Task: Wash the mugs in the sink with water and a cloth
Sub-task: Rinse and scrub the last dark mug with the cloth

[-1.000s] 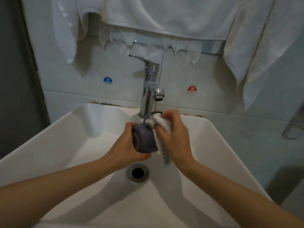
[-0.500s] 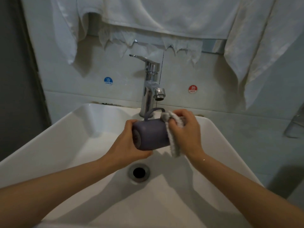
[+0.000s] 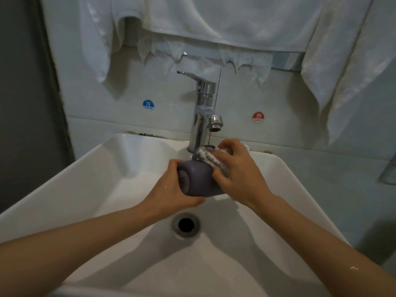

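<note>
Purple and lying on its side, the mug [image 3: 200, 181] is held in the air over the white sink [image 3: 85, 168], at about 12 o'clock from the drain [image 3: 186, 225] and just below the spout of the chrome tap [image 3: 203, 108]. Its base faces the person and its thin handle points up toward the tap. The left hand [image 3: 171, 189] grips the base end, its fingers [image 3: 172, 163] curled over the top and the thumb underneath. The right hand [image 3: 237, 174] is at the mouth end, at 3 o'clock of the mug, its fingers [image 3: 227, 145] bent round a bunched white cloth [image 3: 209, 157] and pressing it onto the mug beside the handle. Both forearms are bare and wet. On the wall, a blue cold sticker [image 3: 148, 105] sits at 9 o'clock of the tap and a red hot sticker [image 3: 258, 117] at 3 o'clock. Pale towels [image 3: 214, 22] hang at 12 o'clock above it all.
</note>
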A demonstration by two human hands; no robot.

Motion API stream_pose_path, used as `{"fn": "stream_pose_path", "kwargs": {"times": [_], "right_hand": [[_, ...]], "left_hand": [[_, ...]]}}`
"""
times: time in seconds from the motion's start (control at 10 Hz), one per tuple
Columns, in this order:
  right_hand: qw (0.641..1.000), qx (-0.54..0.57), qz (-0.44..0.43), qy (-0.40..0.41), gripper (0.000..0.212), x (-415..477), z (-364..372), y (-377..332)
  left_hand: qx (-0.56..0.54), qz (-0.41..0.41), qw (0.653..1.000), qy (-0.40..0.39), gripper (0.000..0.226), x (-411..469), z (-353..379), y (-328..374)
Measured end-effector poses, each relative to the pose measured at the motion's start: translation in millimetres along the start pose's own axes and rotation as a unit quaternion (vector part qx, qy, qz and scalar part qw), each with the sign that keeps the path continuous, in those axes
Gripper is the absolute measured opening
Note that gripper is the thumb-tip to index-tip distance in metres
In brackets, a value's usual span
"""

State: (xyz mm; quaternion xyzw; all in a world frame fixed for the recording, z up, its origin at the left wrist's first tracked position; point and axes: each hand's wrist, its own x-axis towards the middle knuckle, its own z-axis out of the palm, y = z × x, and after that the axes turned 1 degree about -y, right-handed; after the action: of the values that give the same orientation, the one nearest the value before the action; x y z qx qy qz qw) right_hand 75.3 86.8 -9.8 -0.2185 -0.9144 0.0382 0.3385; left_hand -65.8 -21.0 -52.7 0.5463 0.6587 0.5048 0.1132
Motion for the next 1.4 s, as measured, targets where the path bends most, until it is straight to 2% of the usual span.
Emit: {"fn": "stream_pose_path", "kwargs": {"times": [0.1, 0.3, 0.4, 0.5, 0.6, 0.7, 0.8, 0.9, 1.0, 1.1, 1.2, 1.3, 1.4], "right_hand": [[0.997, -0.068, 0.036, 0.027, 0.024, 1.2, 1.2, 1.3], [0.995, -0.058, 0.076, -0.038, 0.027, -7.5, 8.8, -7.5], [0.991, 0.023, 0.123, -0.049, 0.025, -3.7, 8.7, -8.7], [0.963, 0.176, 0.191, -0.070, 0.028, 0.2, 3.4, -13.7], [0.883, 0.325, 0.327, -0.094, 0.021, 1.5, -3.5, -22.3], [0.783, 0.462, 0.402, -0.109, 0.011, 3.2, -9.1, -24.1], [0.736, 0.524, 0.408, -0.133, 0.012, 1.0, -10.0, -23.1], [0.717, 0.540, 0.418, -0.137, 0.012, 2.6, -10.6, -17.3], [0.720, 0.521, 0.435, -0.149, 0.008, 5.4, -17.7, -15.9], [0.795, 0.400, 0.416, -0.185, 0.026, 9.8, -24.1, -8.6], [0.909, 0.162, 0.344, -0.168, 0.023, 13.7, -33.4, -3.1], [0.972, 0.021, 0.235, -0.007, 0.031, 12.7, -33.8, 4.5], [0.969, 0.143, 0.145, 0.142, 0.018, 13.7, -30.3, -1.3]], "left_hand": [[0.003, 0.016, 1.000, -0.010, 0.076, 0.4, 4.2, 0.1], [0.091, 0.026, 0.994, -0.049, 0.081, -3.8, 11.8, -10.0], [0.120, 0.041, 0.991, -0.046, 0.083, -4.5, 9.6, -9.9], [0.132, 0.053, 0.989, -0.045, 0.081, -6.7, 6.3, -8.2], [0.145, 0.062, 0.987, -0.033, 0.081, -8.8, 6.7, -8.1], [0.143, 0.065, 0.987, -0.033, 0.089, -6.3, 6.5, -10.3], [0.112, 0.045, 0.991, -0.054, 0.103, -5.6, 6.8, -7.4], [0.061, -0.001, 0.998, -0.032, 0.103, -6.0, 8.0, -0.7], [0.064, -0.002, 0.998, -0.005, 0.087, -4.4, 5.6, 0.3], [0.069, 0.019, 0.997, -0.002, 0.068, -3.1, 2.7, 0.2], [0.054, 0.008, 0.999, -0.005, 0.062, -1.3, 2.8, 1.8], [0.044, -0.005, 0.999, -0.013, 0.061, -0.7, 2.8, 3.5], [0.043, -0.006, 0.999, -0.018, 0.059, -1.1, 2.0, 4.0]]}}
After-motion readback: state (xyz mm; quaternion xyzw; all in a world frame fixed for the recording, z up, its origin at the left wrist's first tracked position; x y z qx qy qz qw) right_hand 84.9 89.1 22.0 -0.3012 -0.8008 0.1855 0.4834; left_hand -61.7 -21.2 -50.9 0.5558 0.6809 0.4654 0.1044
